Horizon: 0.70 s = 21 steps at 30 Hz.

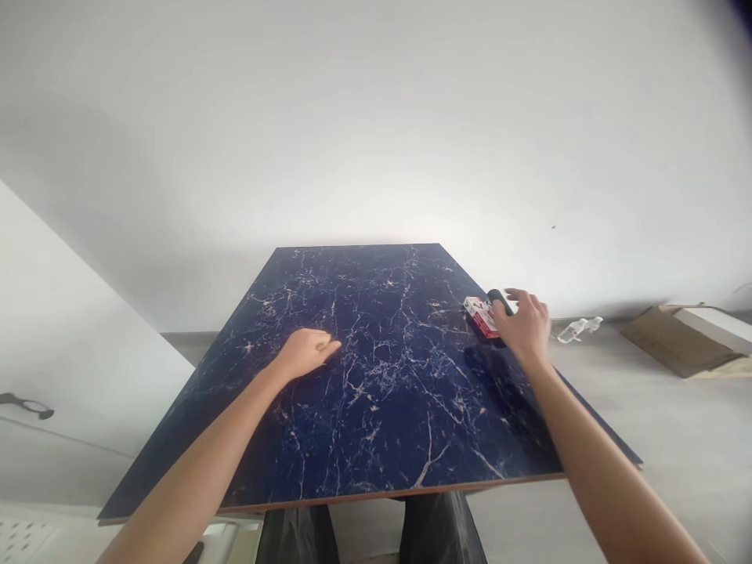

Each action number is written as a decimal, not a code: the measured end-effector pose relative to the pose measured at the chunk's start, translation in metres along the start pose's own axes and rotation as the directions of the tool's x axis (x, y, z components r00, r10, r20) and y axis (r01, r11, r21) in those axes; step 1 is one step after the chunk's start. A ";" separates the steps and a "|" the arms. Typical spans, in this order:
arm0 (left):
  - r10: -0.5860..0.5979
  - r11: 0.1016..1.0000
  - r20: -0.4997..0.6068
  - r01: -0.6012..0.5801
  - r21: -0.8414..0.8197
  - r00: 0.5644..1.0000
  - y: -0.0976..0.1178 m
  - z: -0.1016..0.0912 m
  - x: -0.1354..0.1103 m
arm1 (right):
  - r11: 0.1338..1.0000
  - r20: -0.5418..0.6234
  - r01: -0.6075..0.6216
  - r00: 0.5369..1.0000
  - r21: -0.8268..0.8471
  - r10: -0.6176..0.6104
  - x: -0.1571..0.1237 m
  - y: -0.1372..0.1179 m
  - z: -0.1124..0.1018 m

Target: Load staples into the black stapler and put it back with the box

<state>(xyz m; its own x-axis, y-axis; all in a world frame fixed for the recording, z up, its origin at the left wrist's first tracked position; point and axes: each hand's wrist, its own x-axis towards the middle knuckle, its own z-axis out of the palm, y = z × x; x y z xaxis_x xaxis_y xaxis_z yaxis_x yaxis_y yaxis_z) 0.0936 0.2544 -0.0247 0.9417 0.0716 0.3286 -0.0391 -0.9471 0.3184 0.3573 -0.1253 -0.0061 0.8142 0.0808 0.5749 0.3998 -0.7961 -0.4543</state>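
My left hand [306, 352] rests on the blue marbled tabletop [376, 407], left of its middle. Its fingers are curled into a loose fist with the thumb along them, and nothing shows in it. Near the table's right edge, my right hand [527, 325] has its thumb and fingers apart around a short black cylindrical object [498, 298]. The thumb overlaps that object's near end; a firm hold is not visible. Just left of it lies a small red and white box [482, 316], apart from the fingers.
A pale wall [364, 157] stands behind the table. On the floor to the right are a clear plastic bottle [573, 330] and an open cardboard box [675, 341]. At the left is a white surface with a dark handle [27, 404]. My legs [297, 536] are under the front edge.
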 end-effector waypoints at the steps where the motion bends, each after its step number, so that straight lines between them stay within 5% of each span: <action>1: -0.062 0.998 -0.043 0.061 -0.008 0.997 -0.011 -0.003 -0.003 | 0.996 0.085 -0.070 0.994 -0.053 0.075 0.008 0.019 -0.002; 3: -0.177 0.984 -0.133 0.174 -0.038 0.975 -0.027 -0.007 -0.006 | 0.982 0.374 -0.150 0.909 -0.115 0.182 0.020 0.048 -0.001; 4: -0.212 0.977 -0.164 0.206 -0.051 0.963 -0.031 -0.008 -0.006 | 0.977 0.422 -0.164 0.883 -0.137 0.207 0.023 0.055 0.001; 9: -0.135 0.991 -0.108 0.133 -0.029 0.985 -0.017 -0.001 0.000 | 0.976 0.414 -0.139 0.888 -0.169 0.198 0.018 0.036 0.014; 13: -0.088 0.996 -0.052 0.088 -0.010 0.995 -0.006 0.003 0.000 | 0.995 0.474 -0.062 0.876 -0.078 0.092 -0.001 -0.029 0.032; 17: -0.157 0.986 -0.133 0.163 0.032 0.979 -0.013 0.001 -0.002 | 0.997 0.520 0.004 0.853 0.075 -0.043 -0.032 -0.121 0.060; 21: -0.409 0.910 -0.341 0.404 -0.089 0.846 -0.026 0.001 -0.002 | 0.967 0.546 0.102 0.809 0.234 -0.218 -0.080 -0.228 0.092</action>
<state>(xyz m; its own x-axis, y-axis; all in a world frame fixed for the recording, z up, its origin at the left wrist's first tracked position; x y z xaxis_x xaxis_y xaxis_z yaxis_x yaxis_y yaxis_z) 0.0930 0.2783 -0.0349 0.6993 0.5547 0.4509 0.3154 -0.8055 0.5017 0.2398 0.1049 -0.0111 0.8014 0.5665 0.1919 0.5683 -0.6210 -0.5399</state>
